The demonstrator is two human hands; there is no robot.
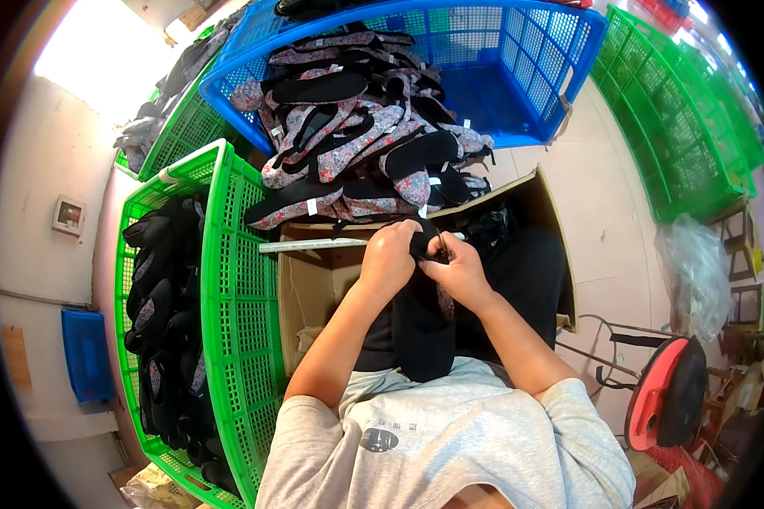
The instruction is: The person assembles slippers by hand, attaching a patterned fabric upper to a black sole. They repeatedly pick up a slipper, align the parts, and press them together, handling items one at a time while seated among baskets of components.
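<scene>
A black slipper (424, 331) hangs between my hands, its long dark side toward me and a strip of patterned fabric at its right edge. My left hand (389, 254) is closed around its upper end. On the right of that same end, my right hand (457, 265) pinches its edge; a small dark curved shape by the fingers is too unclear to name. Just beyond my hands lies a heap of floral slippers (356, 140) with black soles and small white tags, spilling out of a blue plastic crate (505, 93).
A cardboard box (301, 288) stands around my legs, with a white rod (314, 244) across it. To my left, a green crate (242, 339) holds several dark slippers. Another green crate (662, 119) sits far right, near a clear plastic bag (694, 271) and a red-and-black round seat (662, 394).
</scene>
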